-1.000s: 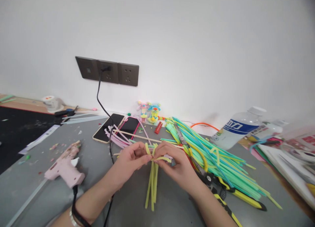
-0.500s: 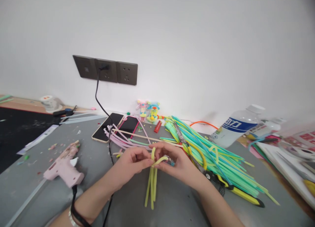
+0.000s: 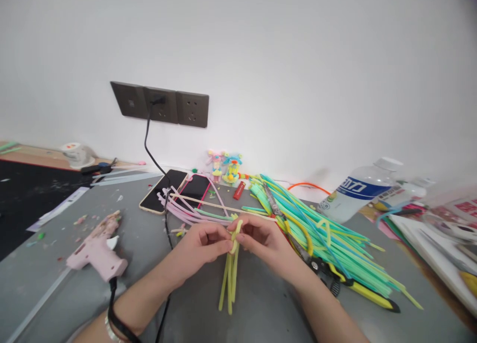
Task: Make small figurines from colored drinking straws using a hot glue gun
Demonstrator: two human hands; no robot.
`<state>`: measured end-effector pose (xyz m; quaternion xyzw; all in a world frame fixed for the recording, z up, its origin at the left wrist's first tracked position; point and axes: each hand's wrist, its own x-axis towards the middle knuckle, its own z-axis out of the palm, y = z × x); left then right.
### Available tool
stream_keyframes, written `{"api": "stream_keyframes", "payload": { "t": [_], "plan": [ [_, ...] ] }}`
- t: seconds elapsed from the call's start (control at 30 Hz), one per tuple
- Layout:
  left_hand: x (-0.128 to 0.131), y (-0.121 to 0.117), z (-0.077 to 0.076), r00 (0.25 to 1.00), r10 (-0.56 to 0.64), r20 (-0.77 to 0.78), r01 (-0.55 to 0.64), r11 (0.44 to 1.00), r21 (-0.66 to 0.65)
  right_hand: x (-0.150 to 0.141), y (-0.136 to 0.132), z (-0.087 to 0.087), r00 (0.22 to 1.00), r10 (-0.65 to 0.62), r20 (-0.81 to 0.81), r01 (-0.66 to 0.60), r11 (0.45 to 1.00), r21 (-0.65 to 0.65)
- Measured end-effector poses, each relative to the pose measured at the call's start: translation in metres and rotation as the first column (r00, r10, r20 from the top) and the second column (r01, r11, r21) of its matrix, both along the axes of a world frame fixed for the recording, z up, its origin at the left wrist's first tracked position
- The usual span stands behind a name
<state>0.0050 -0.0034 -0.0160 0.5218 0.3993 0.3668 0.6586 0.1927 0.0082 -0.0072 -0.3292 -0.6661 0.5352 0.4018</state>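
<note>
Several yellow pipe cleaners (image 3: 230,283) hang down in a small bunch between my hands, their upper ends bent and looped. My left hand (image 3: 208,241) pinches the bunch near its top from the left. With thumb and fingers closed, my right hand (image 3: 259,239) grips a bent yellow end at the upper right of the loop. Fingers hide part of where the strands meet. Just past my right hand lie yellow-handled pliers (image 3: 298,239) on a big pile of green, blue and yellow pipe cleaners (image 3: 335,248).
A pink glue gun (image 3: 99,253) with a black cord lies at left. Behind my hands are lilac pipe cleaners (image 3: 186,214), two phones (image 3: 154,196), a red lighter (image 3: 239,190) and two small figures (image 3: 231,169). A bottle (image 3: 357,191) stands at right.
The yellow end in my right hand has gone from curving out rightward to lying up against the loop. My left hand keeps its pinch in the same place.
</note>
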Motion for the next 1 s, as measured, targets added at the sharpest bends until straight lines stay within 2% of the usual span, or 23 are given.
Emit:
{"api": "stream_keyframes", "payload": {
  "t": [0.13,0.3,0.43,0.57,0.83,1.0],
  "plan": [
    [0.001,0.001,0.0,0.999,0.016,-0.035,-0.012,0.995,0.099,-0.001,0.001,0.003,0.999,-0.029,-0.015,0.029,1.0,-0.003],
    [0.002,0.001,0.002,0.988,0.075,-0.135,-0.037,0.965,0.26,-0.001,0.004,-0.003,0.994,-0.075,-0.084,0.063,0.99,-0.129],
    [0.002,-0.001,0.0,0.932,0.183,-0.314,-0.032,0.901,0.433,-0.002,0.006,-0.008,0.988,-0.085,-0.131,0.056,0.976,-0.211],
    [-0.001,-0.002,-0.002,0.88,0.291,-0.376,-0.032,0.826,0.563,-0.004,0.003,-0.008,0.983,-0.102,-0.156,0.062,0.968,-0.243],
    [-0.005,0.0,-0.011,0.892,0.317,-0.323,-0.037,0.762,0.647,-0.006,0.002,-0.004,0.98,-0.137,-0.146,0.092,0.956,-0.277],
    [-0.006,-0.003,-0.013,0.882,0.332,-0.334,-0.033,0.751,0.66,-0.007,0.002,-0.005,0.977,-0.15,-0.149,0.108,0.96,-0.258]
  ]
}}
